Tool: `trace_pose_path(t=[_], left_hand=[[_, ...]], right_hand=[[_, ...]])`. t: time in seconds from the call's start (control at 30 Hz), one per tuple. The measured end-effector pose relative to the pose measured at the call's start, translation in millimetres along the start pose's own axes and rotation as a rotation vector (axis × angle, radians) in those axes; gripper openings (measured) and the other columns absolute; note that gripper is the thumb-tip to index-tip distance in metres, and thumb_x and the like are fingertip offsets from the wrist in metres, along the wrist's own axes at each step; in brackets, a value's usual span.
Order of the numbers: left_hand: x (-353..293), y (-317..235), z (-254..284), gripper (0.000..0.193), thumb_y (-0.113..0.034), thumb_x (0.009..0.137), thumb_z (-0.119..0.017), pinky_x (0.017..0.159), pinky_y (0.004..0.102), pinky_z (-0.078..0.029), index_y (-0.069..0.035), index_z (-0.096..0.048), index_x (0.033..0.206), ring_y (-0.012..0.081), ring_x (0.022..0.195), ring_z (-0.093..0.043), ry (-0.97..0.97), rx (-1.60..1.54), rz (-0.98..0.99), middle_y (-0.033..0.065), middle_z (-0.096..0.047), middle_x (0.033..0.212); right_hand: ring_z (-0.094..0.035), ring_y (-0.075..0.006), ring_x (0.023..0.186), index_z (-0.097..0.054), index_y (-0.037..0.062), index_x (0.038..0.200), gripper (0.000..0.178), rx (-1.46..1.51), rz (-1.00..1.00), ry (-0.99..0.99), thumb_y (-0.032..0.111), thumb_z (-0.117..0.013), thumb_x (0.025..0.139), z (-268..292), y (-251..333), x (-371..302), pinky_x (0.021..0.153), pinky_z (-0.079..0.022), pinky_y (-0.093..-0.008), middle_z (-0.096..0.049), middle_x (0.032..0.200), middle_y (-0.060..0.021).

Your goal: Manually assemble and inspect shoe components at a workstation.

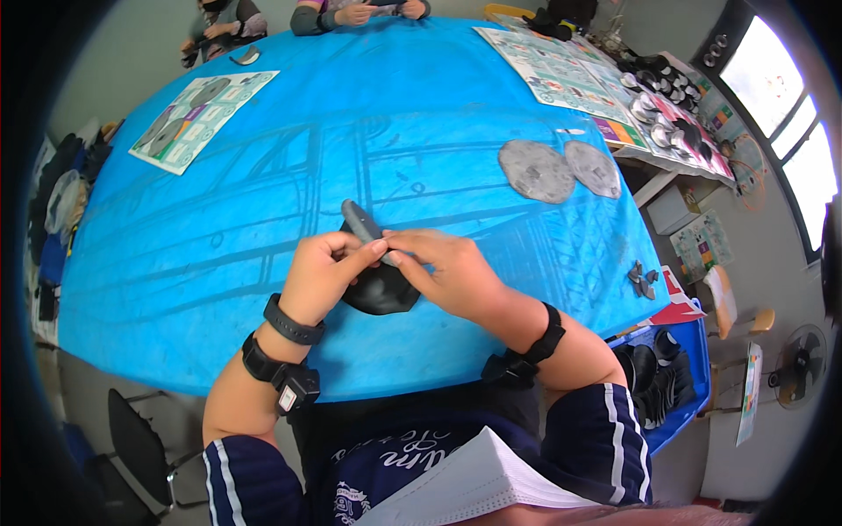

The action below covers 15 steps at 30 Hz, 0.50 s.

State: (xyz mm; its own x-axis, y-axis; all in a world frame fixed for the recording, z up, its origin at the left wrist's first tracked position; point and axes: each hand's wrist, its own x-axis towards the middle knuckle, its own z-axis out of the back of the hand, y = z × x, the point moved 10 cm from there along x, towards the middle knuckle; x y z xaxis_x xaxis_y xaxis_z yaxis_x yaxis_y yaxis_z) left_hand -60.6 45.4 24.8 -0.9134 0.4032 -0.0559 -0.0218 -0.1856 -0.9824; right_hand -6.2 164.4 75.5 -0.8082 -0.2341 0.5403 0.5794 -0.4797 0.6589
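At center frame, left hand point(317, 273) and right hand point(458, 270) pinch a grey strip point(358, 218), which could slip if either grip loosens.

Table cover point(219, 289): bright blue, darker blue streaks in lines and grids. Held piece point(357, 219): dark grey. Sheet-like piece point(381, 296) toward near edge: glossy black. Discs point(537, 171) by right edge: mottled pale grey. Small pieces point(647, 279), near right corner: dark grey. Printed sheet point(189, 127), left edge: white with green, purple, grey patches. Sleeves point(605, 434): navy, white stripes. Wrist straps point(294, 326): black. Mask point(478, 478): white.
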Motion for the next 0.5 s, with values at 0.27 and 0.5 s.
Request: trace_pose_path(t=[0.27,0.5], left_hand=[[2.0,-4.5,-1.8,0.017,-0.014,0.086,-0.062,0.059,0.0175,-0.038,-0.001,-0.064,0.075,0.0022,0.066,-0.05,-0.002,-0.019,-0.109,-0.0008,-0.062,0.07],[-5.3,-18.3,-20.2,0.023,-0.025,0.085,-0.061,0.061,0.029,-0.037,-0.006,-0.062,0.072,0.0158,0.069,-0.042,0.051,0.373,-0.311,0.0025,-0.052,0.06]], right_hand=[[-0.059,-0.0154,0.091,-0.058,-0.0016,0.103,0.022,0.358,-0.305,0.095,0.01,-0.062,0.084,-10.7,-47.1,1.1,0.077,-0.052,-0.027,-0.058,0.09,-0.0075],[-0.052,-0.0091,0.073,-0.055,0.004,0.08,0.022,0.427,-0.381,0.354,0.022,-0.068,0.081,-36.8,-73.9,-9.5,0.064,-0.044,-0.0246,-0.057,0.074,-0.0029]])
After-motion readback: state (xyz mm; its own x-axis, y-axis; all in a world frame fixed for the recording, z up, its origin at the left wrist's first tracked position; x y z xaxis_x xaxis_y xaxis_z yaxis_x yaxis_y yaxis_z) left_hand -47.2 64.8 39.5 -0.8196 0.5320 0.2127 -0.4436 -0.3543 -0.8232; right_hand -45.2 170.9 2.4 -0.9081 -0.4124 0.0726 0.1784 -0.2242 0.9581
